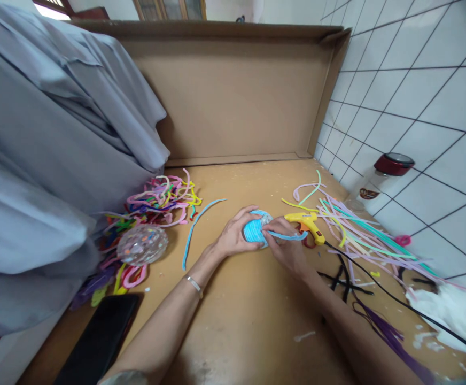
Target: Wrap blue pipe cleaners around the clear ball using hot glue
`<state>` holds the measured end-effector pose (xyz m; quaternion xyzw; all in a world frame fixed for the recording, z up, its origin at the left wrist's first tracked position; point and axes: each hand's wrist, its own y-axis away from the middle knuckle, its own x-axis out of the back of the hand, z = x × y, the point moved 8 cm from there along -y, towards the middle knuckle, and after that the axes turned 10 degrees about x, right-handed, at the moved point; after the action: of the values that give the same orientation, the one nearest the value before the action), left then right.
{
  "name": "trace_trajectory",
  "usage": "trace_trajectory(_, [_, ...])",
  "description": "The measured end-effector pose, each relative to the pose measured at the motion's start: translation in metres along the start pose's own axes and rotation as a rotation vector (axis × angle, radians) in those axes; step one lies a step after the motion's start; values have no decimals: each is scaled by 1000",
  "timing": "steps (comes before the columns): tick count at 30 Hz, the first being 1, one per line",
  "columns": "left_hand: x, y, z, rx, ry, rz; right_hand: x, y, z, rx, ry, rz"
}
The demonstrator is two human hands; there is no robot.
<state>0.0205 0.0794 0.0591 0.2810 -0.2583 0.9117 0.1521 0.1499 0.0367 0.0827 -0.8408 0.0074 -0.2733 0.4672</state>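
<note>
My left hand (236,233) curls around a small rounded object (253,231) wound in rows of light blue pipe cleaner. At its right side my right hand (283,243) pinches a blue pipe cleaner (291,236), whose loose end sticks out to the right. Part of the round object's top shows a paler, uncovered surface. Just beyond my right hand lies a yellow hot glue gun (307,222), its nozzle pointing left. Another blue pipe cleaner (193,230) lies bent on the table to the left of my left hand.
A tangle of coloured pipe cleaners (164,198) and a clear speckled ball (142,244) sit at left, near a black phone (100,337) and grey curtain (64,160). At right are long pipe cleaners (361,235), a black cord (397,302), a red-lidded jar (377,179) and white tissue (449,310). Cardboard (237,96) stands behind.
</note>
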Motion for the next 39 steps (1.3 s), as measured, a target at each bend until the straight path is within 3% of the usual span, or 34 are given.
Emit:
trace_trajectory(7, [-3, 3, 0, -39, -90, 31, 0, 1, -4, 31, 39, -7])
trace_trajectory(39, [-6, 6, 7, -150, -30, 155, 2, 4, -4, 26, 73, -7])
